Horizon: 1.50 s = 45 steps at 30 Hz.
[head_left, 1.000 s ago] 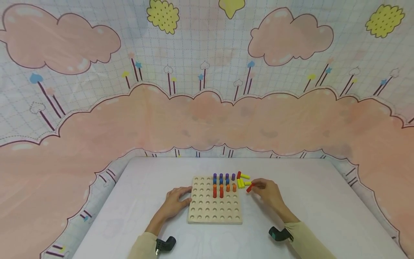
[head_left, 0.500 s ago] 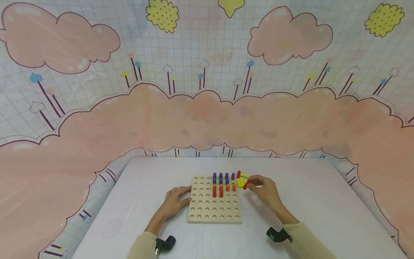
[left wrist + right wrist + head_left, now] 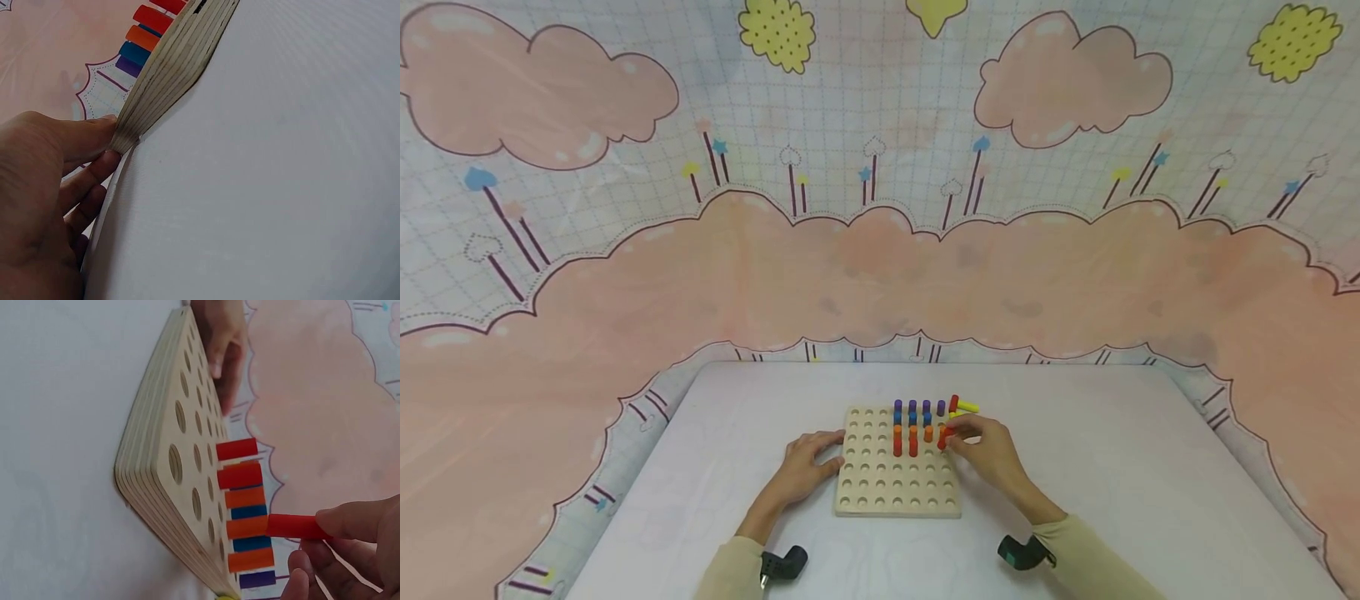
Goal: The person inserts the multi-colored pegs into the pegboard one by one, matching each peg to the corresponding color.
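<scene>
A square wooden pegboard point(image 3: 897, 504) with rows of round holes lies on the table. Purple pegs point(image 3: 912, 407), blue pegs point(image 3: 912, 419), orange pegs point(image 3: 928, 434) and two red pegs point(image 3: 898, 446) stand upright in its right half. My right hand point(image 3: 992, 450) pinches another red peg point(image 3: 297, 526) between thumb and fingers at the board's right edge, close to the orange pegs. Its lower end appears above the board, out of any hole. My left hand point(image 3: 807, 468) touches the board's left edge with thumb and fingertips, the fingers loosely bent; in the left wrist view they meet its side.
Beyond my right hand lie a loose yellow peg point(image 3: 967, 407) and a loose red peg point(image 3: 954, 403); other yellow pegs are mostly hidden behind the hand. A white table point(image 3: 760, 400) carries everything, with a patterned cloth point(image 3: 880, 275) behind it.
My right hand has moved left with the red peg, from beside the yellow pegs to the board's right edge, and the peg now stands steeper. My left hand stays put.
</scene>
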Tool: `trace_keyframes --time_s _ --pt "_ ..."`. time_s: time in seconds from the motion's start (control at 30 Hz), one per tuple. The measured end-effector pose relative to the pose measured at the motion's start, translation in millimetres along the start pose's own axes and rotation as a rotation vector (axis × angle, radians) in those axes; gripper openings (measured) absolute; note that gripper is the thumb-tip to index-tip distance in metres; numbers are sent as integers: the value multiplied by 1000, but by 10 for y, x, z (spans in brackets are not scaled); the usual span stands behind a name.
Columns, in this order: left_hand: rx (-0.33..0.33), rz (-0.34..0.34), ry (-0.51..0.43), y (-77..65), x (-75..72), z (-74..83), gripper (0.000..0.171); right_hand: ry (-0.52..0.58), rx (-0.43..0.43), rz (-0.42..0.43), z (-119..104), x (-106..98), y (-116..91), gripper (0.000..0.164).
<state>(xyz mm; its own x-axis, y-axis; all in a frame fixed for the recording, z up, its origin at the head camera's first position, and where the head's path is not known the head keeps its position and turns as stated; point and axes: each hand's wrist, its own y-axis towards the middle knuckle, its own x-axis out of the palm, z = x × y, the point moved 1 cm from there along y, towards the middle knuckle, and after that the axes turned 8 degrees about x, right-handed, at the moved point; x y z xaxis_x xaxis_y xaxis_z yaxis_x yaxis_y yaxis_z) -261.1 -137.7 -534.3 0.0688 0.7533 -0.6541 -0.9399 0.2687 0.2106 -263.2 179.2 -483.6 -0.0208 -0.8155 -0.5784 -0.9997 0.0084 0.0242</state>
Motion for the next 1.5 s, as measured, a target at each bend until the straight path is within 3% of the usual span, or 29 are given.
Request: trace_keyframes --time_s 0.6,1.17,1.5 --pt "-10 -2 -21 2 -10 6 45 45 -27 -46 -1 259 18 21" --pt "10 6 -9 -2 -26 52 45 29 -52 -31 25 295 76 22" --pt "5 2 -16 -3 -25 59 44 24 -16 -31 35 298 69 22"
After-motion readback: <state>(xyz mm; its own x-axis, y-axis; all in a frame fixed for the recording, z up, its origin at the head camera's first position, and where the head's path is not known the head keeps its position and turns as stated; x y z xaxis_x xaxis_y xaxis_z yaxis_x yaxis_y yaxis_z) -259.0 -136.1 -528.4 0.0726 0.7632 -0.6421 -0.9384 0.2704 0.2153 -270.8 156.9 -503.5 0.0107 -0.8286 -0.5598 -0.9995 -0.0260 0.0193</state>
